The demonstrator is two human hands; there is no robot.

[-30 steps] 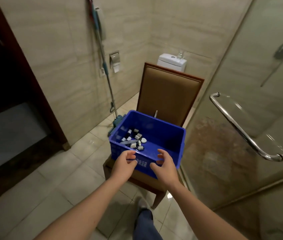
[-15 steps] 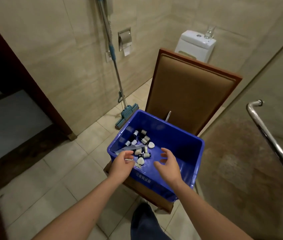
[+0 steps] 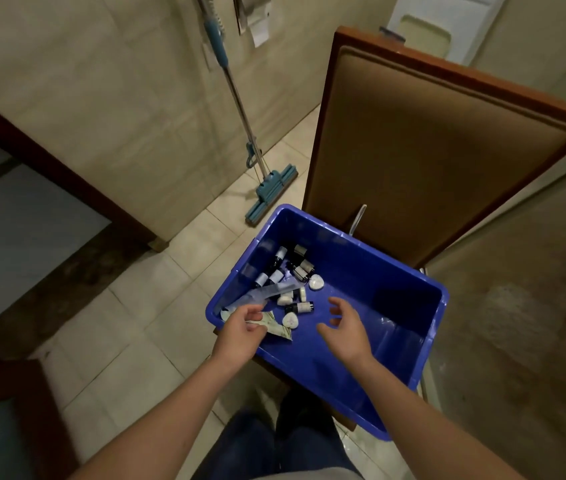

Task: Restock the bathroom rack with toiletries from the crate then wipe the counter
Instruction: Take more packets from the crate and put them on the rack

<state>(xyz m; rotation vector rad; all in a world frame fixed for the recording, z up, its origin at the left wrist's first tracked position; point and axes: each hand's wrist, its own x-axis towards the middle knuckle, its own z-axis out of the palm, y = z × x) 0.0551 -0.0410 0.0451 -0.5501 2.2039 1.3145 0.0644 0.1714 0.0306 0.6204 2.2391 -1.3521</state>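
A blue plastic crate [image 3: 413, 292] stands on the seat of a brown chair. In its far left corner lie several small dark bottles [image 3: 276, 266], white heart-shaped soaps [image 3: 316, 282], a long clear packet [image 3: 267, 293] and a pale green sachet [image 3: 276, 327]. My left hand [image 3: 241, 329] is inside the crate's near left corner, thumb and curled fingers pinching the edge of the sachet. My right hand [image 3: 349, 332] hovers over the bare middle of the crate floor with its fingers spread, holding nothing.
The padded chair back [image 3: 430, 143] rises behind the crate. A teal mop [image 3: 267, 192] leans on the tiled wall at left, below a paper holder [image 3: 253, 15]. A toilet [image 3: 437, 26] stands behind the chair. A glass shower wall [image 3: 524, 306] runs along the right.
I have moved closer and now look down into the crate. Both hands went from its front rim to inside it; the left hand now has the sachet at its fingers.
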